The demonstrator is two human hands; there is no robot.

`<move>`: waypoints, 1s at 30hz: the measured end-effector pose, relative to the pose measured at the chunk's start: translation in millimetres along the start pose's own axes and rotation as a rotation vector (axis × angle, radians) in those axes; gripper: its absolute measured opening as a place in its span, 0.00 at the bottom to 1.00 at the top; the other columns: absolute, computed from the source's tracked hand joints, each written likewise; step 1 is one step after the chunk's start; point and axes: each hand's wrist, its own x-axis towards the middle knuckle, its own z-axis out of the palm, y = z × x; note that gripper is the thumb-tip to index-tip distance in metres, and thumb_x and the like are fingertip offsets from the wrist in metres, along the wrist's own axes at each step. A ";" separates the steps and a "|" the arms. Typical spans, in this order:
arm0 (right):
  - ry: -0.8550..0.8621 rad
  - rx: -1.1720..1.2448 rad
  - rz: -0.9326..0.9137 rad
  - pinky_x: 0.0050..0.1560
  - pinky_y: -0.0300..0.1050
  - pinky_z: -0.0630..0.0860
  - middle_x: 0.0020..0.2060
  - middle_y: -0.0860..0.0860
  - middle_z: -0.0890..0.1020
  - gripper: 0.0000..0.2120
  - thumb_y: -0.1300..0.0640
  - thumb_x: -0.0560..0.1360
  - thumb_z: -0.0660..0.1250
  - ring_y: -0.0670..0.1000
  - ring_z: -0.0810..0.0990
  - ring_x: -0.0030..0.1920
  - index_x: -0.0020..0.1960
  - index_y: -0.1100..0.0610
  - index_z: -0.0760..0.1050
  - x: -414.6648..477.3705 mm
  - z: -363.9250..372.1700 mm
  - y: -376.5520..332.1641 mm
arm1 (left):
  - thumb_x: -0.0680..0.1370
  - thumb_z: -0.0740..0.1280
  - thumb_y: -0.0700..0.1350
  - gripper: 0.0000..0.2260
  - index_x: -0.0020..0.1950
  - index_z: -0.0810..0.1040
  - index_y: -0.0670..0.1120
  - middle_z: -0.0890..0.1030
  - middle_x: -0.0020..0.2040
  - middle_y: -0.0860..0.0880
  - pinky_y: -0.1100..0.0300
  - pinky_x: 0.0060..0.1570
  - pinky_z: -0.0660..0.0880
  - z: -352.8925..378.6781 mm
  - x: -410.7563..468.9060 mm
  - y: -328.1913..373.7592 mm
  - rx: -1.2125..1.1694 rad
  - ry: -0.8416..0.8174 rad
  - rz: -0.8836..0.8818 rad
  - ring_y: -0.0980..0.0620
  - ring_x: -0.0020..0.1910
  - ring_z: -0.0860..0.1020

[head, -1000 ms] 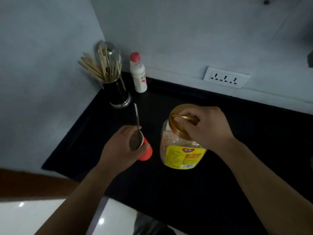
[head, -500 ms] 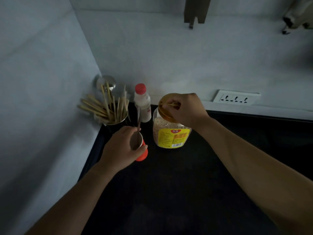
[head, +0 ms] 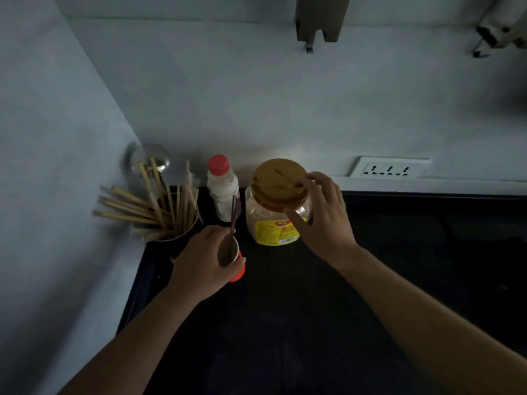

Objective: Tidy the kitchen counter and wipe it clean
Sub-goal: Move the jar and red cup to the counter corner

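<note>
Since the frame half a second back, my right hand (head: 322, 220) has come off the lid's handle. The jar (head: 273, 223) now stands at the back of the counter (head: 285, 323), just beside the white bottle (head: 222, 189). Fingers loosely spread: tips at the lid (head: 278, 181) rim, thumb on the shoulder, touching, not clamping. Left hand (head: 199, 260) grips the red cup (head: 238, 270), spoon (head: 234, 212) standing inside. Step in hand: tidying, with wiping not begun. Next, I judge, withdraw without tipping the jar, then place the cup.
</note>
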 end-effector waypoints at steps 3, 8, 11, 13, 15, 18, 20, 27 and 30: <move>-0.106 0.031 0.175 0.68 0.48 0.59 0.70 0.54 0.62 0.34 0.47 0.72 0.67 0.52 0.61 0.70 0.72 0.51 0.53 -35.8 10.2 18.3 | 0.68 0.71 0.57 0.25 0.63 0.72 0.51 0.74 0.59 0.54 0.62 0.51 0.68 9.5 3.0 -1.6 -0.012 0.000 0.005 0.54 0.57 0.72; -0.559 -0.173 0.275 0.70 0.50 0.54 0.75 0.52 0.51 0.40 0.37 0.73 0.60 0.52 0.51 0.74 0.74 0.51 0.45 -87.2 49.4 45.2 | 0.68 0.73 0.53 0.25 0.62 0.74 0.48 0.74 0.59 0.51 0.61 0.53 0.68 26.2 6.0 -6.0 -0.018 -0.022 -0.011 0.52 0.58 0.73; -0.722 -0.297 0.302 0.72 0.57 0.51 0.76 0.52 0.44 0.41 0.34 0.73 0.57 0.55 0.44 0.75 0.75 0.52 0.42 -105.4 66.8 56.8 | 0.68 0.73 0.52 0.25 0.62 0.74 0.46 0.74 0.59 0.50 0.62 0.54 0.67 31.9 10.5 -9.5 -0.008 -0.021 -0.004 0.51 0.58 0.73; -0.768 -0.339 0.277 0.72 0.58 0.47 0.76 0.52 0.41 0.41 0.33 0.73 0.55 0.55 0.40 0.75 0.75 0.51 0.40 -115.3 74.0 62.3 | 0.67 0.74 0.51 0.25 0.62 0.74 0.46 0.75 0.59 0.50 0.62 0.54 0.66 33.6 16.5 -12.8 -0.003 -0.027 0.005 0.51 0.58 0.73; -0.753 -0.337 0.260 0.72 0.57 0.44 0.75 0.51 0.39 0.40 0.33 0.73 0.54 0.54 0.38 0.74 0.75 0.50 0.39 -122.0 77.4 66.0 | 0.66 0.75 0.50 0.25 0.61 0.74 0.46 0.75 0.59 0.50 0.62 0.54 0.67 36.0 22.4 -16.8 -0.005 -0.039 0.018 0.51 0.58 0.74; -0.729 -0.330 0.254 0.72 0.56 0.43 0.75 0.50 0.38 0.40 0.33 0.73 0.53 0.54 0.37 0.74 0.74 0.50 0.39 -125.5 81.0 69.8 | 0.66 0.76 0.48 0.26 0.61 0.74 0.44 0.74 0.60 0.49 0.62 0.57 0.68 42.3 29.3 -20.9 -0.009 -0.043 0.027 0.50 0.60 0.73; -0.725 -0.334 0.254 0.72 0.56 0.43 0.75 0.50 0.37 0.40 0.32 0.73 0.53 0.53 0.36 0.74 0.74 0.49 0.38 -125.9 83.5 70.9 | 0.66 0.76 0.48 0.26 0.62 0.74 0.43 0.73 0.60 0.48 0.62 0.56 0.66 47.3 34.4 -21.9 -0.006 -0.047 0.039 0.49 0.60 0.73; -0.733 -0.335 0.288 0.72 0.56 0.43 0.75 0.50 0.38 0.40 0.33 0.73 0.54 0.53 0.37 0.74 0.74 0.49 0.39 -122.8 83.3 70.6 | 0.67 0.75 0.51 0.30 0.65 0.69 0.44 0.71 0.64 0.46 0.62 0.57 0.65 45.8 36.7 -18.2 0.009 -0.046 0.078 0.49 0.63 0.69; -0.655 -0.248 0.337 0.72 0.53 0.47 0.76 0.51 0.48 0.38 0.36 0.73 0.57 0.53 0.44 0.75 0.75 0.51 0.45 -110.7 79.6 55.2 | 0.69 0.72 0.52 0.32 0.69 0.66 0.44 0.70 0.67 0.46 0.62 0.61 0.66 37.8 15.0 -17.1 0.012 0.021 0.118 0.52 0.66 0.67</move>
